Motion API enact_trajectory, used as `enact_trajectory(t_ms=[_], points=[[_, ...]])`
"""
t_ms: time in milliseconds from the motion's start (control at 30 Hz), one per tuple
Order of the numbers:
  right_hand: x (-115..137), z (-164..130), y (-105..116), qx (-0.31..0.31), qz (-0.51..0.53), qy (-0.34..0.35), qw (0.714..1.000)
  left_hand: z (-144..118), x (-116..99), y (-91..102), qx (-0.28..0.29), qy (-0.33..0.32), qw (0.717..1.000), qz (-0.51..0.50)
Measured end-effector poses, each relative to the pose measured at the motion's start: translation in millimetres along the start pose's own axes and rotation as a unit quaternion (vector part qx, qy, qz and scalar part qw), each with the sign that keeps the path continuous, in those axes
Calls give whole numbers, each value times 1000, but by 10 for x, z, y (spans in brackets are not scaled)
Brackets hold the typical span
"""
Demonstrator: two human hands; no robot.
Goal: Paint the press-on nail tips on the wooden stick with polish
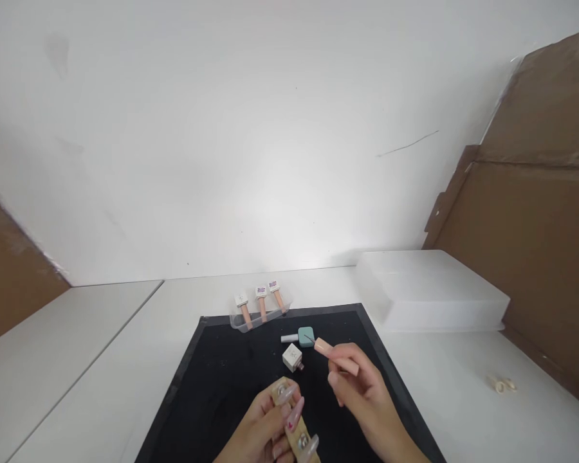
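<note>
My left hand (258, 427) is closed around a wooden nail display stand (298, 432) with round metal studs. Long, pointed press-on nails sit on it; the middle nail (294, 415) is pinkish with a small red mark. Between the fingers of my right hand (364, 389) is a nail polish brush (340, 360) by its peach handle, its thin tip pointing up and left, apart from the nails. Just beyond my left hand, an uncapped white nail polish bottle (292, 356) lies on the black mat. A mint-green bottle (305, 336) with a white cap lies behind it.
A clear tray (241, 327) at the mat's far edge holds several white bottles with peach caps. At the right stands a translucent plastic box (439, 296). Small cream rings (502, 384) lie on the white table. Brown cardboard panels (535, 244) flank the sides.
</note>
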State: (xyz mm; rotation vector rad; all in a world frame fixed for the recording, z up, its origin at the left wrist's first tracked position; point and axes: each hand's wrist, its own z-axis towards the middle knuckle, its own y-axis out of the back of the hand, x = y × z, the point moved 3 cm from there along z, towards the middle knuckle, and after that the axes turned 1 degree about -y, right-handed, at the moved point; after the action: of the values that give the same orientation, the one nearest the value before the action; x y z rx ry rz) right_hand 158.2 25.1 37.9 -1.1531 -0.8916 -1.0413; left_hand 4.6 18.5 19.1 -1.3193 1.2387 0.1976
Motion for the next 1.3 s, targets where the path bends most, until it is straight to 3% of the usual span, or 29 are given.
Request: enact_trajectory(t_ms=[133, 267, 767, 933, 1133, 1300], points=[[-5, -47, -57, 49, -66, 39, 996, 65, 7, -20, 21, -14, 1000, 13], [-33, -62, -68, 58, -94, 23, 994, 139, 66, -12, 73, -34, 997, 5], [-45, -42, -91, 67, -145, 24, 987, 173, 111, 45, 55, -26, 998, 6], [37, -22, -47, 17, -159, 31, 987, 98, 46, 41, 6, 12, 999, 30], [17, -22, 58, -16, -54, 2, 998, 37, 7, 27, -8, 16, 999, 40], [-23, -33, 48, 44, 67, -18, 997, 46, 1, 26, -9, 0, 999, 47]])
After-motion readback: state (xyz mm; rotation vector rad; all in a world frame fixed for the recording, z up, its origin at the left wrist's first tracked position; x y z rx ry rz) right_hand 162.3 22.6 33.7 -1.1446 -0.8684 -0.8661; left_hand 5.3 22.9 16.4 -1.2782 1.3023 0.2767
